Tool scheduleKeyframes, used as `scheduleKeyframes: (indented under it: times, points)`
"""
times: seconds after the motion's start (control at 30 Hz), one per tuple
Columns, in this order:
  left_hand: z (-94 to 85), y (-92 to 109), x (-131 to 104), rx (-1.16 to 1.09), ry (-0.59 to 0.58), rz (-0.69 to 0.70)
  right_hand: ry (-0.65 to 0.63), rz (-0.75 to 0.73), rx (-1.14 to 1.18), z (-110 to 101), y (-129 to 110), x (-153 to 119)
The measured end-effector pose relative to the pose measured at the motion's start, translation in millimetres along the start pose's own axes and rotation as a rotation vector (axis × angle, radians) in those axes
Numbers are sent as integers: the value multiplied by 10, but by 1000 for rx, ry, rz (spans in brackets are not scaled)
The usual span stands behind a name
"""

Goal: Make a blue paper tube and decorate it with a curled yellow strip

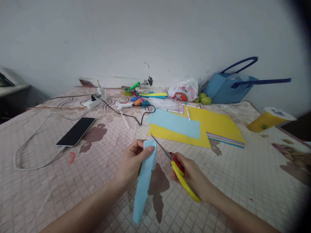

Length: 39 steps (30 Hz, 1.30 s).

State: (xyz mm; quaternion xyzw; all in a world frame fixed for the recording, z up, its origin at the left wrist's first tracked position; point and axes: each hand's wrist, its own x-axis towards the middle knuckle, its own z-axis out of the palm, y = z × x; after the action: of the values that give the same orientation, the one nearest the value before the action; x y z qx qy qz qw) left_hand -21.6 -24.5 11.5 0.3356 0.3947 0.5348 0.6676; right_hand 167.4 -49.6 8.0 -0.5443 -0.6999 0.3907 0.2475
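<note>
A folded light-blue paper strip (143,189) hangs from my left hand (133,158), its upper end pinched between thumb and fingers and its long tail slanting down to the left. My right hand (191,176) is closed around yellow-and-red scissors (181,176). The scissors' blades point up and to the left, with the tip close to the top edge of the folded paper. Beyond my hands, a light-blue sheet (177,124) lies on yellow paper (179,139).
On the left lies a phone (76,132) with its cable. A glue gun (123,106) and power strip (93,102) are further back. Markers, a plastic bag (183,90), green fruits (205,99), a blue bag (225,89) and a yellow roll (267,120) stand toward the right.
</note>
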Motion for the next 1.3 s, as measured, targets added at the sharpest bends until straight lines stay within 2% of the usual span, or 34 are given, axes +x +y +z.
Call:
scheduleKeyframes:
  times: [0.3, 0.47, 0.63, 0.8, 0.93, 1.2, 1.3]
  points:
    - [29, -1, -2, -11, 45, -33, -7, -15, -24, 23, -42, -1]
    - [17, -15, 13, -41, 49, -72, 2, 14, -16, 8, 41, 27]
    - [-1, 5, 51, -86, 75, -88, 77, 19, 164, -3, 106, 138]
    - [-5, 49, 115, -223, 117, -74, 71, 9, 426, 37, -38, 280]
    - [1, 58, 124, -298, 74, -91, 98, -67, 582, 140, -174, 349]
    - [-8, 15, 108, -294, 3, -111, 192, -43, 622, 196, -319, 425]
    - [-6, 25, 113, -282, -15, -119, 178, -73, 653, 201, -313, 440]
